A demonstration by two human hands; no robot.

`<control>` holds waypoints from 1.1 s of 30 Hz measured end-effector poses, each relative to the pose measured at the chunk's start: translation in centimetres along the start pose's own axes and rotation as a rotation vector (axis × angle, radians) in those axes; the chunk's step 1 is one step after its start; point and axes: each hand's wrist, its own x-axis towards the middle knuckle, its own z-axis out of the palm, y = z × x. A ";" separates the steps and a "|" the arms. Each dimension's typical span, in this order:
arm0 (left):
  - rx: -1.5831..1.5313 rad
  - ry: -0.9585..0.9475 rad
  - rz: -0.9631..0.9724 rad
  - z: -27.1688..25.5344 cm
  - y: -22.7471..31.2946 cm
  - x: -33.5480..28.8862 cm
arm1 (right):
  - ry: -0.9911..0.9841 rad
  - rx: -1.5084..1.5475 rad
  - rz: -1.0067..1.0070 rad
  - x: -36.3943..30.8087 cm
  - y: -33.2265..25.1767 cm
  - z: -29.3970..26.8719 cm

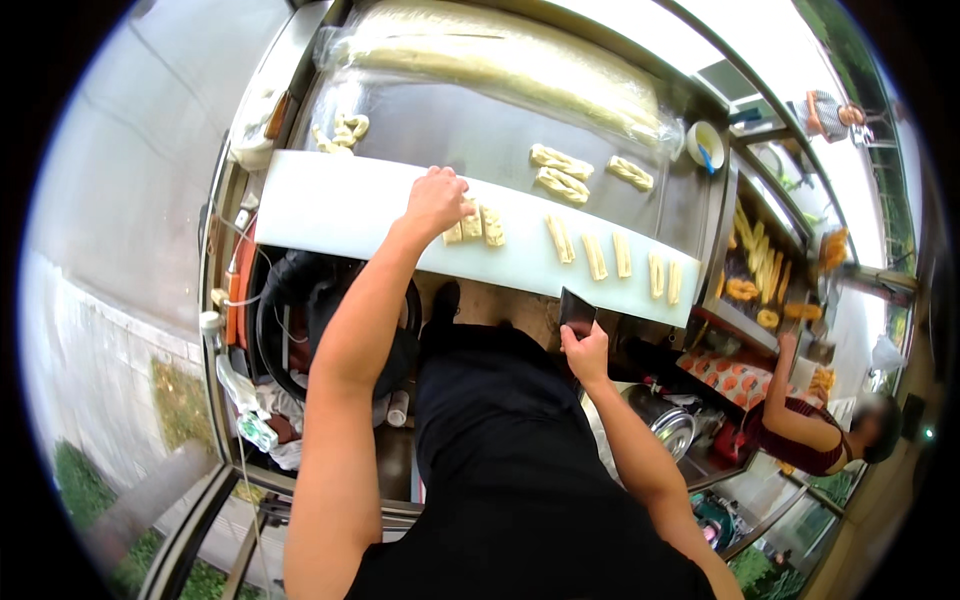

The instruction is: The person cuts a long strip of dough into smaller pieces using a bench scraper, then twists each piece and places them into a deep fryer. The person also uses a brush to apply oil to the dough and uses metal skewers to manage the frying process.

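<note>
My left hand (437,200) is over a long white board, its fingers curled down and closed at the upper end of a dough strip (471,226). Another short dough strip (493,227) lies right beside it, and the fingertips are partly hidden. In my right hand (586,352), held low just off the board's near edge, is a dark flat rectangular blade (577,312). Farther right on the white board (330,195) rest several separate pale strips, among them a dough strip (594,257). Behind the board are twisted dough pieces (563,185) on a metal surface.
A long dough slab (500,60) under clear plastic spans the back. At the far left lies a twisted dough piece (345,132). A bowl (705,146) with a blue utensil stands back right. Beyond it, another person (800,430) reaches toward a tray of fried dough (762,265).
</note>
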 end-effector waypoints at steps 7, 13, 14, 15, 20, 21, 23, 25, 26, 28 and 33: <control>-0.032 -0.310 0.172 0.3 0.7 2.3 | 0.103 0.067 0.235 -0.9 -1.8 2.4; -0.385 0.091 0.141 -2.8 5.2 -0.8 | 0.152 0.046 0.161 -1.1 -0.4 3.3; -0.356 0.249 0.215 -2.2 5.7 -1.4 | 0.156 0.058 0.167 -1.0 -0.3 3.4; -0.282 0.349 0.299 -0.7 5.6 -2.0 | 0.156 0.070 0.167 -0.6 -0.5 3.7; -0.123 0.123 0.346 3.2 6.1 -2.9 | 0.155 0.084 0.170 0.0 -0.9 3.8; -0.171 0.101 0.329 2.9 6.5 -2.5 | 0.168 0.078 0.171 -0.2 -0.6 3.5; -0.237 0.098 0.237 2.7 6.2 -2.2 | 0.235 -0.046 0.128 -0.4 -0.5 3.4; -0.287 0.211 0.134 3.2 4.4 -0.8 | 0.183 -0.156 0.139 0.3 0.5 3.4; -0.154 0.243 0.069 3.8 2.7 -0.7 | 0.195 -0.065 0.158 0.6 -0.3 3.8; -0.083 -0.001 -0.051 3.5 2.8 0.7 | 0.155 -0.146 0.178 0.5 -3.2 1.6; -0.015 -0.286 -0.109 2.4 4.8 3.1 | 0.146 -0.047 0.250 0.2 -4.1 0.8</control>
